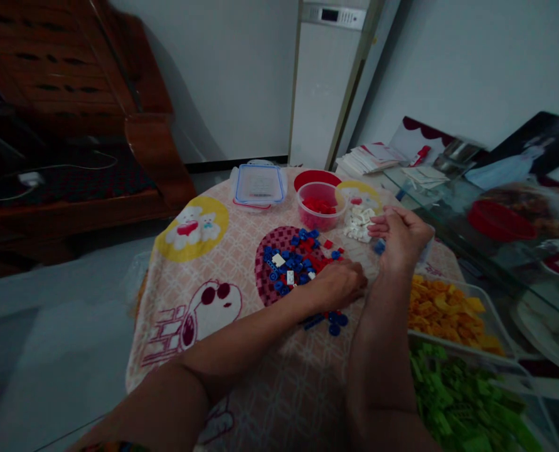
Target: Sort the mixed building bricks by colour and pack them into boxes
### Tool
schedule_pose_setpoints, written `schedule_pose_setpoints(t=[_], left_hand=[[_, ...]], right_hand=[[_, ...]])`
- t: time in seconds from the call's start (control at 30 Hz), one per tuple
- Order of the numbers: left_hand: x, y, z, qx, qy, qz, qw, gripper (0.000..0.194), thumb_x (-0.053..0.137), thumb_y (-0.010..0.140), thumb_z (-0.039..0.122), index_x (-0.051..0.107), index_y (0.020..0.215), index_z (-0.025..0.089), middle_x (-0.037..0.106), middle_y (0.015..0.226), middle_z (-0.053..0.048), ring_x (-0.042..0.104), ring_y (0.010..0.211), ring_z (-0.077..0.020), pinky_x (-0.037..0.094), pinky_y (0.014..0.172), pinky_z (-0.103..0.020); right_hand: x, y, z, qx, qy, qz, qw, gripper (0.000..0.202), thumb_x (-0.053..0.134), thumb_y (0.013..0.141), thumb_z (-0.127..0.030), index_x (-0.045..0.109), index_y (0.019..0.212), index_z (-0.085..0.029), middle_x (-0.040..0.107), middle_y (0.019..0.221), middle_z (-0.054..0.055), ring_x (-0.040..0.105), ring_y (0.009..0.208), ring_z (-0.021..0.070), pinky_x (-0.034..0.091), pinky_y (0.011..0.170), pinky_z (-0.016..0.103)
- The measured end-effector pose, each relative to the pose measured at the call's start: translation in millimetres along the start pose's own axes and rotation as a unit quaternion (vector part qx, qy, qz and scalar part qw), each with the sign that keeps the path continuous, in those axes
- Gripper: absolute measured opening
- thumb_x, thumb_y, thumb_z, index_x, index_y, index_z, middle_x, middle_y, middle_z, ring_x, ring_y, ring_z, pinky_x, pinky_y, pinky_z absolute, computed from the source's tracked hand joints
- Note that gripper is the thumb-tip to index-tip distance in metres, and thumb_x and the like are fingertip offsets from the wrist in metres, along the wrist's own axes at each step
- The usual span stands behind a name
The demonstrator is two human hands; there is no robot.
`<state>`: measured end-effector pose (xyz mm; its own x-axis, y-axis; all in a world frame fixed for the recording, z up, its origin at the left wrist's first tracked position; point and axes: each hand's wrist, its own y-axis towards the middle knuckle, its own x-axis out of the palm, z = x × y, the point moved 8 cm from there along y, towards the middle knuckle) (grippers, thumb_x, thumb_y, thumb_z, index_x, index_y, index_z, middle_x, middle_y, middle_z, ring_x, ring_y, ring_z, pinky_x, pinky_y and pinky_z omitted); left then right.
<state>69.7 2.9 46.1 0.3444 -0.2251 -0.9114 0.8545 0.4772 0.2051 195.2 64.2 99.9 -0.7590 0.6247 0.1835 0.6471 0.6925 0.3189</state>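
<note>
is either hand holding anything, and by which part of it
Cannot be told: no held piece shows clearly in the right hand, beside the white pieces, or the left hand, beside the blue pieces.

Left hand (344,282) stretches out palm down, right hand (404,233) raised and curled.

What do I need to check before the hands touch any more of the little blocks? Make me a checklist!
1. Small red plastic blocks inside the round clear plastic tub: ok.
2. Small blue plastic blocks kept apart from other colours: not ok, loose red pieces and white bricks lie among them.
3. Orange-yellow plastic blocks in a clear rectangular box: ok.
4. Bright green plastic blocks in another box: ok.
5. Left hand empty: cannot tell.
6. Right hand, by the white plastic pile, empty: cannot tell.
</note>
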Motion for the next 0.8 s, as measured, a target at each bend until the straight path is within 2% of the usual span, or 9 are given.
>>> schedule_pose_setpoints(t=[0.07,0.17,0.23,0.33,0.43,0.57,0.7,0.8], left_hand=[[10.3,-21,13,0.063,0.015,0.007,0.998,0.03,0.062,0.095,0.036,0.074,0.117,0.019,0.069,0.128,-0.014,0.063,0.121,-0.027,0.049,0.106,-0.04],[32.4,-55,20,0.102,0.058,0.013,0.993,0.053,0.065,0.092,0.051,0.065,0.136,0.021,0.053,0.154,-0.015,0.044,0.145,-0.0339,0.034,0.12,-0.053],[44.7,-68,15,0.1,0.083,0.017,0.991,0.052,0.064,0.094,0.05,0.063,0.138,0.023,0.049,0.159,-0.013,0.04,0.149,-0.0346,0.027,0.123,-0.057],[49.3,-69,2,0.096,0.106,0.042,0.989,0.04,0.055,0.1,0.04,0.065,0.135,0.023,0.057,0.152,-0.01,0.045,0.145,-0.0303,0.024,0.126,-0.055],[40.5,-54,-15,0.092,0.119,0.071,0.986,0.03,0.054,0.101,0.032,0.071,0.125,0.023,0.065,0.143,-0.009,0.051,0.141,-0.0271,0.026,0.125,-0.052],[23.0,-30,-37,0.079,0.127,0.09,0.985,0.026,0.056,0.1,0.026,0.074,0.119,0.024,0.067,0.139,-0.011,0.055,0.137,-0.026,0.032,0.121,-0.053],[5.9,-11,-64,0.027,0.116,0.088,0.989,0.028,0.052,0.102,0.027,0.075,0.118,0.024,0.065,0.142,-0.011,0.057,0.134,-0.0258,0.032,0.12,-0.053],[-15.6,-8,-83,-0.017,0.089,0.113,0.989,0.03,0.054,0.099,0.024,0.073,0.123,0.024,0.064,0.144,-0.011,0.054,0.137,-0.0256,0.033,0.121,-0.051]], right_hand=[[-1,0,-2,0.001,0.006,0.003,1.0,0.016,0.07,0.073,-0.032,0.068,0.077,-0.016,0.066,0.054,-0.003,0.06,0.037,0.0125,0.047,0.034,0.019],[-2,0,-1,0.01,0.008,0.001,1.0,0.016,0.07,0.073,-0.032,0.068,0.077,-0.017,0.066,0.053,-0.003,0.06,0.038,0.0123,0.047,0.035,0.019],[-1,0,-1,0.015,0.008,-0.002,1.0,0.015,0.069,0.073,-0.031,0.069,0.077,-0.017,0.066,0.053,-0.003,0.06,0.038,0.0122,0.047,0.035,0.019],[1,-1,0,0.014,0.01,-0.01,1.0,0.015,0.069,0.072,-0.031,0.07,0.077,-0.016,0.067,0.053,-0.002,0.06,0.038,0.0126,0.048,0.035,0.019],[1,-1,1,0.017,0.006,-0.009,1.0,0.016,0.07,0.072,-0.031,0.07,0.077,-0.016,0.067,0.054,-0.002,0.061,0.039,0.0132,0.049,0.036,0.02],[1,0,6,0.023,0.001,-0.01,1.0,0.017,0.07,0.072,-0.031,0.07,0.078,-0.015,0.069,0.056,-0.001,0.062,0.04,0.0132,0.049,0.037,0.02],[3,0,7,0.025,-0.009,-0.023,0.999,0.016,0.068,0.073,-0.031,0.07,0.077,-0.016,0.068,0.055,-0.001,0.062,0.04,0.0133,0.049,0.037,0.02],[6,-2,5,0.035,-0.014,-0.031,0.999,0.014,0.068,0.073,-0.031,0.069,0.075,-0.017,0.065,0.052,-0.002,0.059,0.038,0.0125,0.048,0.037,0.02]])
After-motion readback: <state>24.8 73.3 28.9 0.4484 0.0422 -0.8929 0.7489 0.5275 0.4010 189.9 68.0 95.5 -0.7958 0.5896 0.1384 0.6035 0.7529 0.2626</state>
